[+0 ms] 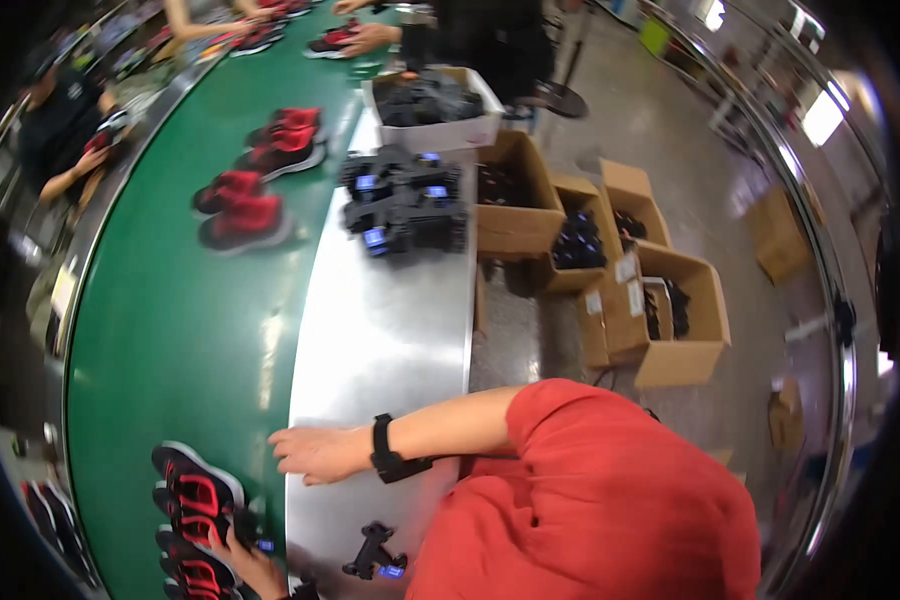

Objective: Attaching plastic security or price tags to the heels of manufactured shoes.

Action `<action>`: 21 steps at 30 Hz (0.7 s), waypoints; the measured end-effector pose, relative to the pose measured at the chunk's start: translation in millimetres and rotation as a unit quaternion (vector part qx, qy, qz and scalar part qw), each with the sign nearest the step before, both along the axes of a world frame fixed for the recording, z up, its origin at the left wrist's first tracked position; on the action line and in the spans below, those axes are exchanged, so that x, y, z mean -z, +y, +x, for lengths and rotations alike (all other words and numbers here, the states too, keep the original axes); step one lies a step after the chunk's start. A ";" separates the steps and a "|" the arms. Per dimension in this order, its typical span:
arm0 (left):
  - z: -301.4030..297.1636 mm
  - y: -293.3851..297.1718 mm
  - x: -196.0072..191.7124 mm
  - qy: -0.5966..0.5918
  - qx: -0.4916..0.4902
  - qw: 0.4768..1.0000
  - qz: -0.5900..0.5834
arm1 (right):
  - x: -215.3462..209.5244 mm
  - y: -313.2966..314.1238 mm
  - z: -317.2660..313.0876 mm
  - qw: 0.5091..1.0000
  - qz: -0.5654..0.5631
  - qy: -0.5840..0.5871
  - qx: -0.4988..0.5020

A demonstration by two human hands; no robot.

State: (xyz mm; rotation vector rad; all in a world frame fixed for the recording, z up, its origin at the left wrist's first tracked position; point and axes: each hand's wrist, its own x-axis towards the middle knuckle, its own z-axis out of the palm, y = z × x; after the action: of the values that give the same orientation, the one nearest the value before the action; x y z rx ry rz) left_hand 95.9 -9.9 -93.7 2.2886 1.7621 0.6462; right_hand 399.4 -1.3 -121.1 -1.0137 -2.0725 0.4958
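Note:
Several black-and-red shoes [196, 492] with white sole edges stand in a row on the green conveyor belt [170, 370] at the lower left. My left hand [252, 566] is at the near side of this row, its fingers bent against one shoe; part of the hand is hidden by the frame edge. A small black piece with a blue label shows beside its fingers. My right hand [320, 455], with a black band at the wrist, hovers over the belt's edge, fingers apart and nothing in it. On the metal table lies a black plastic piece with a blue label [375, 552].
Black blue-labelled pieces [405, 200] are piled on the metal table [380, 330], before a white box [440, 110]. Open cardboard boxes [685, 350] stand on the floor to the right. More shoes [245, 215] sit farther up the belt. Other people work at its far end and left side.

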 end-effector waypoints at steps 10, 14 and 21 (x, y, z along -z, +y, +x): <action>33.8 -73.2 -41.3 0.200 0.054 0.978 0.039 | -0.8 -2.6 0.3 0.993 0.011 0.117 -0.009; 37.3 -98.4 -34.2 0.061 0.042 0.997 -0.033 | -4.6 -4.3 0.8 0.993 -0.035 0.109 0.000; 73.0 -121.9 -49.5 0.113 -0.086 0.989 -0.039 | 1.7 1.5 -5.5 0.990 -0.044 0.134 0.006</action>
State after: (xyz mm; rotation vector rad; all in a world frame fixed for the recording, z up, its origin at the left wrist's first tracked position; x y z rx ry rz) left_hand 168.9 -131.8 -44.2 2.2489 2.0656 0.3457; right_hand 393.9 0.2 -122.9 -0.9533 -1.8182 0.6836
